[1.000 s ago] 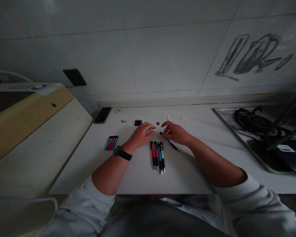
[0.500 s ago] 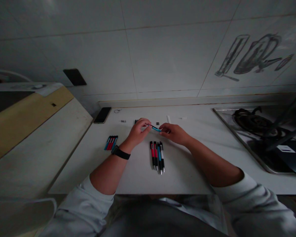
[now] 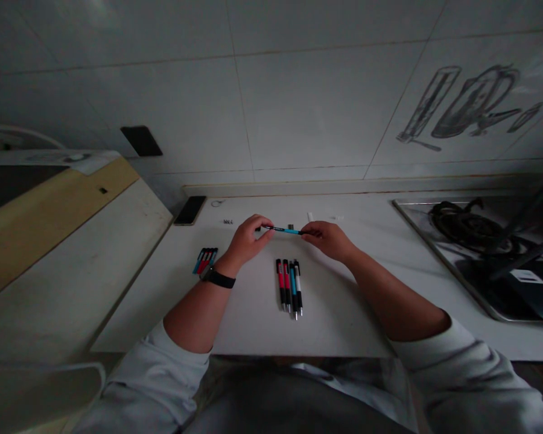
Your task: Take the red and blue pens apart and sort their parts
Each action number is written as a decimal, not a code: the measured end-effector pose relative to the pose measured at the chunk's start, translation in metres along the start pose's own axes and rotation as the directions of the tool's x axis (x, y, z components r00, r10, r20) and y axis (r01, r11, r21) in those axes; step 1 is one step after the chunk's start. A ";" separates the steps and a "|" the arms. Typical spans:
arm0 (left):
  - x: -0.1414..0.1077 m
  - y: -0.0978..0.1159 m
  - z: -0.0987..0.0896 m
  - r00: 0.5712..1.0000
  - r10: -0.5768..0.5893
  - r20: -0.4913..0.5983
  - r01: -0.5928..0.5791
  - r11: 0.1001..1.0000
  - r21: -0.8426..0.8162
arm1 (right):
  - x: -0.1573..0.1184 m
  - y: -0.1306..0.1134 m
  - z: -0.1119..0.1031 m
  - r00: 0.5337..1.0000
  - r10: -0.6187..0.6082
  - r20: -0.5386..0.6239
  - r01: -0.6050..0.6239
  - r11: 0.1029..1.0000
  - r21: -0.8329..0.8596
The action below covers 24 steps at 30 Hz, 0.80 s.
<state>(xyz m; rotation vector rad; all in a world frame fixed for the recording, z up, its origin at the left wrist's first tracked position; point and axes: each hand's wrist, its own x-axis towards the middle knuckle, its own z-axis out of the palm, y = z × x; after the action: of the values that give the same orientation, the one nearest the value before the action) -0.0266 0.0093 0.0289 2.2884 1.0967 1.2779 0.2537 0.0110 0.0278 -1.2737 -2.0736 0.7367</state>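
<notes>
Between my two hands a blue and black pen (image 3: 292,231) lies nearly level above the counter. My left hand (image 3: 250,237) pinches its black end, and my right hand (image 3: 326,237) grips the other end, whose tip the fingers hide. Just below lie several assembled pens, among them a red pen (image 3: 280,284), a blue pen (image 3: 293,288) and a white pen (image 3: 298,286), side by side. Left of my left wrist is a row of red and blue pen barrels (image 3: 204,260). Some small springs (image 3: 227,222) lie beyond them.
A phone (image 3: 190,210) rests at the counter's back left, beside a wooden-edged white box or cabinet (image 3: 131,229). Small dark parts (image 3: 291,226) and a white strip (image 3: 310,216) lie behind my hands. At right is a gas stove (image 3: 461,241) with a metal rim.
The pen between my hands has turned from slanted to nearly level, and more of its length shows. My hands have moved slightly apart.
</notes>
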 end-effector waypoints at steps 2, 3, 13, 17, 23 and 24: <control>0.000 0.000 -0.001 1.000 -0.009 0.011 0.009 1.000 0.003 | 0.000 -0.002 -0.001 1.000 -0.010 -0.005 0.009 1.000 -0.006; 0.000 -0.001 -0.002 1.000 -0.021 0.015 0.021 1.000 0.003 | -0.001 -0.004 -0.002 1.000 -0.013 -0.008 0.013 1.000 -0.012; -0.002 -0.004 0.001 0.994 -0.108 0.032 0.109 0.992 -0.059 | -0.002 -0.009 -0.006 0.998 -0.047 -0.046 0.041 0.994 -0.106; -0.002 -0.003 0.002 0.987 -0.155 0.042 0.157 0.984 -0.078 | -0.002 -0.004 -0.003 0.994 -0.098 -0.049 0.091 0.987 -0.136; -0.002 -0.006 0.005 0.973 -0.226 0.036 0.229 0.966 -0.119 | -0.003 -0.007 -0.001 0.977 -0.171 -0.126 0.151 0.976 -0.158; -0.001 -0.006 0.006 0.973 -0.230 0.031 0.232 0.964 -0.131 | -0.003 -0.008 -0.001 0.974 -0.180 -0.138 0.156 0.973 -0.168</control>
<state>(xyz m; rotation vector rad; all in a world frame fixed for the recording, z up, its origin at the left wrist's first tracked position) -0.0255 0.0129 0.0213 2.0026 1.1947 1.2009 0.2510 0.0051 0.0337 -1.1785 -2.1142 0.3956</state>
